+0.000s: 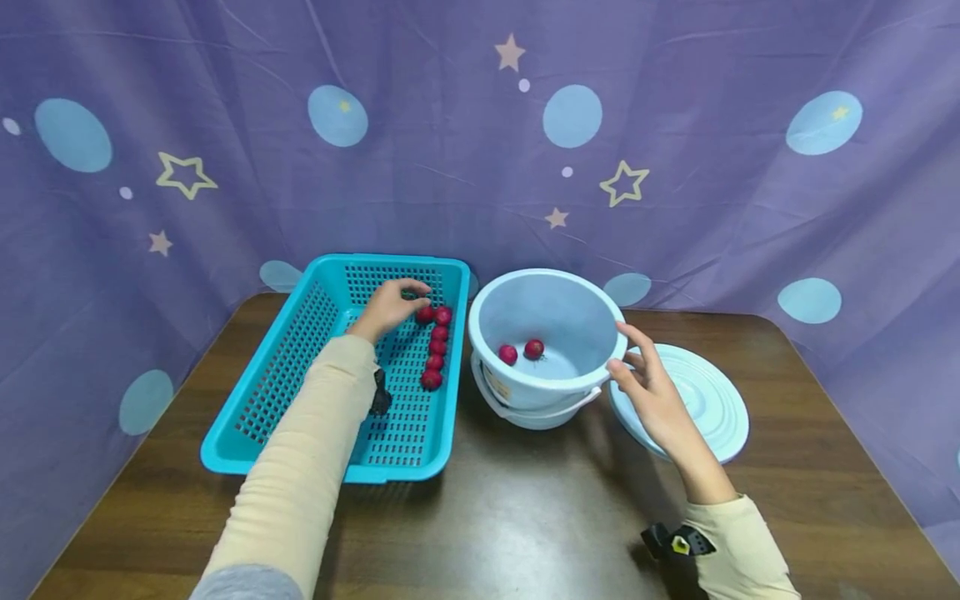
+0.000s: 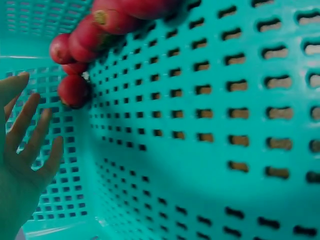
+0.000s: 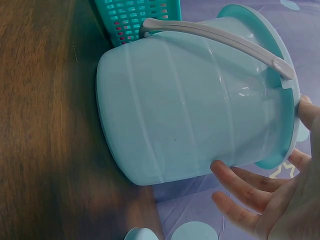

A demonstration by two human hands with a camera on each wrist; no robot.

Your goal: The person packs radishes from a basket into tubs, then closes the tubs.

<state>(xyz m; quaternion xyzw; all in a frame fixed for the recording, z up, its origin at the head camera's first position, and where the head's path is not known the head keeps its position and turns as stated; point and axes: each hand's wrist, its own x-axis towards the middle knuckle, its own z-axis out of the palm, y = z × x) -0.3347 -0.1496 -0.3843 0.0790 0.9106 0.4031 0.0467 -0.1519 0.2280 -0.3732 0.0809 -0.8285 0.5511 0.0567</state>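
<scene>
Over the far part of a turquoise basket [image 1: 225,461], my left hand [image 1: 390,308] holds nothing; its fingers are spread, beside the far end of a line of red radishes [image 1: 437,346]. In the left wrist view, a gap shows between those fingers [image 2: 31,120] and the nearest radish [image 2: 73,91]. Two radishes [image 1: 534,349] lie on the bottom of a pale blue bucket [image 1: 551,383]. At the bucket's right side, my right hand [image 1: 656,396] touches the rim with thumb and index finger. The right wrist view shows its other fingers [image 3: 245,187] loosely extended by the bucket's outer wall.
A round pale blue lid [image 1: 712,400] lies on the wooden table [image 1: 510,525], right of the bucket and partly behind my right hand. The bucket's handle [image 1: 551,411] hangs down in front. A purple curtain [image 1: 450,125] closes off the back.
</scene>
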